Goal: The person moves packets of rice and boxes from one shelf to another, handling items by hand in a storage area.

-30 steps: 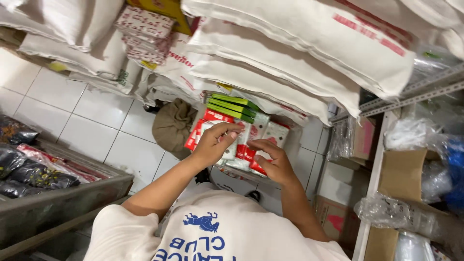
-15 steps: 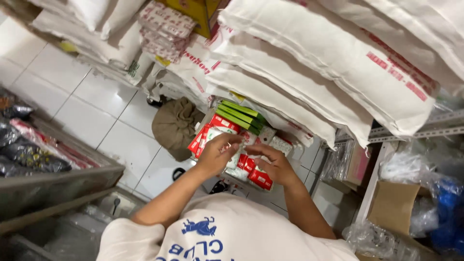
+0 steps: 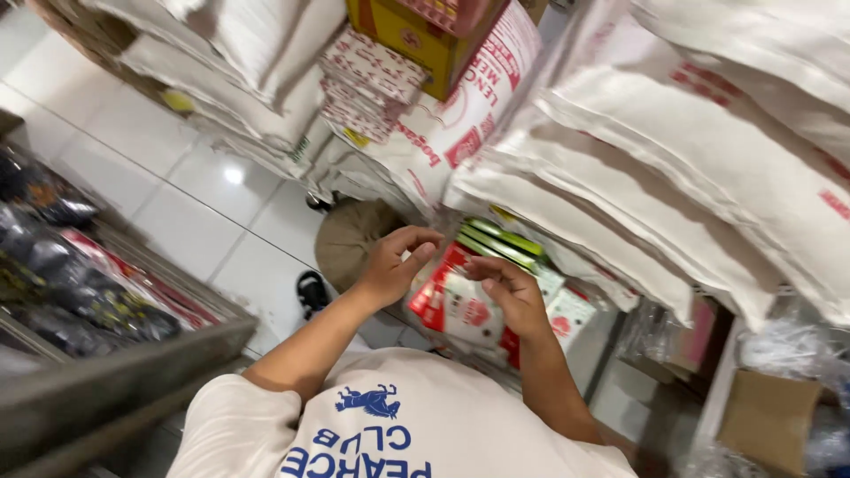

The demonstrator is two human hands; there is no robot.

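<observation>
Under the stacked white sacks [image 3: 673, 168], red-and-white packets [image 3: 460, 310] below green boxes [image 3: 505, 239], left hand [image 3: 394, 265] fingers curled loosely above them, right hand [image 3: 509, 292] fingers bent, touching a packet.

Single view, head-mounted. Looks steeply down over own chest and forearms, tilted, frame rotated. Close range: left hand [image 3: 390, 265] and right hand [image 3: 506, 296] near frame centre, above red-white packets [image 3: 460, 310]. Tiled floor [image 3: 190, 199] toward left edge, stacked sacks [image 3: 691, 168] toward right edge. No second view, no overlap.
</observation>
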